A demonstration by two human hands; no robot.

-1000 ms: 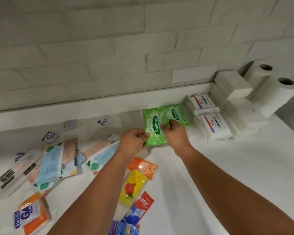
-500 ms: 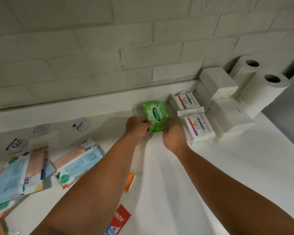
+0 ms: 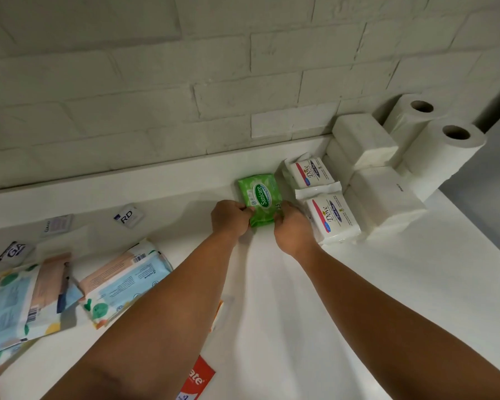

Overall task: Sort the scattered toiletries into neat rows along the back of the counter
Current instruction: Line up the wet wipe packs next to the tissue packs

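A green Sanicare wipes pack (image 3: 261, 194) lies on the white counter (image 3: 387, 284) near the back ledge, just left of two white Dove packs (image 3: 331, 217). My left hand (image 3: 230, 217) pinches its near left corner. My right hand (image 3: 293, 226) grips its near right corner. A second green pack seen earlier is not visible apart from this one. Scattered to the left lie two pastel wipes packs (image 3: 124, 280), small GARD sachets (image 3: 127, 216) and a red toothpaste sachet (image 3: 198, 376).
White tissue packs (image 3: 384, 194) and two toilet rolls (image 3: 442, 145) fill the back right corner. A painted brick wall (image 3: 185, 82) rises behind the ledge. An orange sachet (image 3: 217, 310) peeks out under my left forearm.
Both hands carried the green pack back and to the right and set it beside the Dove packs. The view shifted right, so the left clutter has slid toward the frame edge.
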